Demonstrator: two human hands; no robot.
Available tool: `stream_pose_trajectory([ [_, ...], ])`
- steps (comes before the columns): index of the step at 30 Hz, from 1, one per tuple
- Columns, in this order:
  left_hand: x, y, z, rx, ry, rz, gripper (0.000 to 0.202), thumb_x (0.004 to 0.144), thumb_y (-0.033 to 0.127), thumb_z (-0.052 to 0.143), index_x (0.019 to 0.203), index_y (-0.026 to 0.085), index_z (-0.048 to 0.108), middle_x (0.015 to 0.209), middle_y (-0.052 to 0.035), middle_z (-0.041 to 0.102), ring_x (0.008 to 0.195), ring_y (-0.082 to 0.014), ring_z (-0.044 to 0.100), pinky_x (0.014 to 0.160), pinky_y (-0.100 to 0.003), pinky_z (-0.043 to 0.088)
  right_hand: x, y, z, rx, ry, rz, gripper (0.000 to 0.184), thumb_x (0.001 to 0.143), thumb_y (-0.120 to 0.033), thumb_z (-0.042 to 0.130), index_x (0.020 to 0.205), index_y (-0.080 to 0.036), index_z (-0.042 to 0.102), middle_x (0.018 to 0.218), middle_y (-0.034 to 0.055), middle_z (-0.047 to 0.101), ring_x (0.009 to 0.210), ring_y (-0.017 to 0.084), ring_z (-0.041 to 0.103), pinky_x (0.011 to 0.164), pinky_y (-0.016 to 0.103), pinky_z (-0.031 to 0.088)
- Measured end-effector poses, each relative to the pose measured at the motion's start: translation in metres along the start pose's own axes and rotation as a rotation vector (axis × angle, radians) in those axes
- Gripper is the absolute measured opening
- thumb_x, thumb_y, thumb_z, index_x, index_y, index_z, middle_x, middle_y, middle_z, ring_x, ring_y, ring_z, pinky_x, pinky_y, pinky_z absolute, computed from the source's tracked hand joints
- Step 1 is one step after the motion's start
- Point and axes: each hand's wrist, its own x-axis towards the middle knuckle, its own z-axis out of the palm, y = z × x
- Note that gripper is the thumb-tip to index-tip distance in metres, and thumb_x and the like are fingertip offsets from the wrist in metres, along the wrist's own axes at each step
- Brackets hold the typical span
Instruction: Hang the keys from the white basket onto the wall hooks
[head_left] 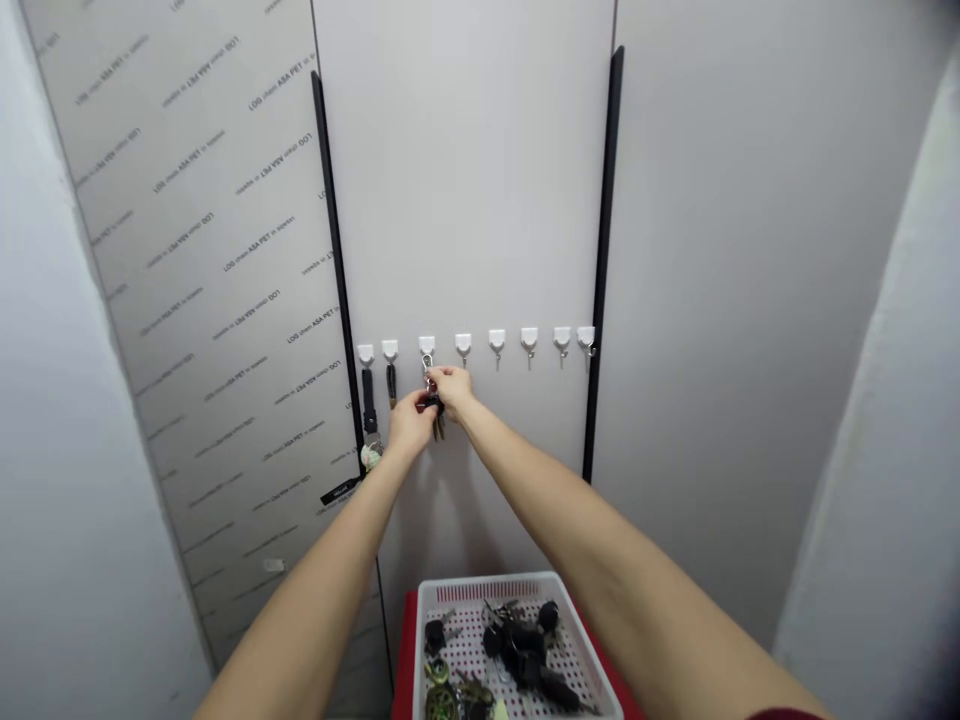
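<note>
It looks like a small nook (465, 200) at home, with white wall hooks (496, 343) and a basket (487, 585) of keys (521, 650).

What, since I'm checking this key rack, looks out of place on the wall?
The rightmost white wall hook looks odd: its metal hook turns sideways, unlike the neighbouring white wall hook, whose metal hook points straight down.

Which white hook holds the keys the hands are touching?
The third hook from the left: the left hand and right hand hold its keys; the two hooks left of it carry dark straps.
</note>
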Motion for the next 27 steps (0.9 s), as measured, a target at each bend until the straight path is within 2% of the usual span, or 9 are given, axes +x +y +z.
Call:
stream_pose_trajectory([
  [3, 0.000, -0.005, 0.002, 0.066, -0.030, -0.015, 0.028, 0.061, 0.015, 0.046, 0.087, 0.014, 0.053, 0.083, -0.0057, 0.059, 0.073, -0.0135, 0.053, 0.069, -0.024, 0.039, 0.004, 0.009, 0.001, -0.045, 0.019, 0.015, 0.009, 0.058, -0.020, 0.047, 0.056, -0.013, 0.051, 0.050, -0.0022, 0.052, 0.041, 0.006, 0.044, 0.045, 0.019, 0.038],
  [6, -0.005, -0.011, 0.005, 0.088, -0.046, -0.041, 0.029, 0.061, 0.015, 0.045, 0.088, 0.013, 0.053, 0.084, -0.0061, 0.059, 0.073, -0.0132, 0.053, 0.069, -0.024, 0.039, 0.002, 0.017, -0.006, -0.169, 0.023, -0.003, 0.010, 0.057, -0.022, 0.050, 0.060, -0.014, 0.055, 0.055, -0.0009, 0.055, 0.052, 0.009, 0.050, 0.054, 0.021, 0.039],
  [11, -0.032, -0.033, 0.013, 0.050, 0.014, -0.125, 0.029, 0.059, 0.018, 0.048, 0.088, 0.012, 0.052, 0.087, -0.0064, 0.057, 0.074, -0.0124, 0.052, 0.070, -0.024, 0.038, -0.020, 0.037, -0.035, -0.462, -0.011, -0.204, 0.024, 0.059, -0.023, 0.050, 0.079, -0.012, 0.056, 0.076, 0.0034, 0.059, 0.072, 0.010, 0.052, 0.069, 0.022, 0.038],
  [14, -0.067, -0.053, 0.027, -0.020, -0.075, -0.177, 0.030, 0.060, 0.017, 0.047, 0.089, 0.011, 0.051, 0.087, -0.0068, 0.057, 0.074, -0.0119, 0.051, 0.071, -0.024, 0.038, -0.051, 0.066, -0.068, -0.547, -0.178, -0.210, 0.023, 0.061, -0.020, 0.048, 0.081, -0.011, 0.056, 0.080, 0.0050, 0.059, 0.072, 0.010, 0.052, 0.070, 0.022, 0.038],
  [18, -0.130, -0.076, 0.052, 0.003, -0.304, -0.293, 0.027, 0.060, 0.012, 0.045, 0.087, 0.011, 0.052, 0.087, -0.0080, 0.057, 0.075, -0.0122, 0.050, 0.072, -0.025, 0.037, -0.108, 0.119, -0.123, -0.702, -0.531, -0.052, 0.020, 0.061, -0.016, 0.046, 0.076, -0.011, 0.058, 0.076, 0.0056, 0.060, 0.066, 0.011, 0.053, 0.064, 0.022, 0.039],
  [21, -0.172, -0.086, 0.073, 0.039, -0.472, -0.295, 0.026, 0.060, 0.011, 0.044, 0.084, 0.012, 0.053, 0.081, -0.0059, 0.057, 0.072, -0.0112, 0.050, 0.070, -0.023, 0.037, -0.146, 0.151, -0.156, -0.817, -0.688, 0.000, 0.023, 0.061, -0.014, 0.042, 0.077, -0.012, 0.058, 0.069, 0.0037, 0.060, 0.061, 0.011, 0.052, 0.059, 0.022, 0.039],
  [24, -0.199, -0.088, 0.089, 0.079, -0.602, -0.237, 0.023, 0.058, 0.011, 0.046, 0.079, 0.014, 0.055, 0.074, -0.0032, 0.056, 0.067, -0.0105, 0.049, 0.065, -0.022, 0.037, -0.170, 0.166, -0.174, -0.886, -0.810, -0.019, 0.027, 0.058, -0.012, 0.042, 0.080, -0.015, 0.057, 0.073, 0.0024, 0.059, 0.066, 0.012, 0.051, 0.060, 0.021, 0.037],
  [27, -0.211, -0.088, 0.097, 0.128, -0.619, -0.202, 0.023, 0.055, 0.012, 0.049, 0.076, 0.015, 0.056, 0.070, -0.0014, 0.054, 0.065, -0.0104, 0.047, 0.062, -0.021, 0.036, -0.180, 0.170, -0.178, -0.961, -0.795, -0.050, 0.028, 0.056, -0.016, 0.047, 0.082, -0.016, 0.057, 0.079, 0.0032, 0.057, 0.072, 0.013, 0.049, 0.062, 0.021, 0.035],
])
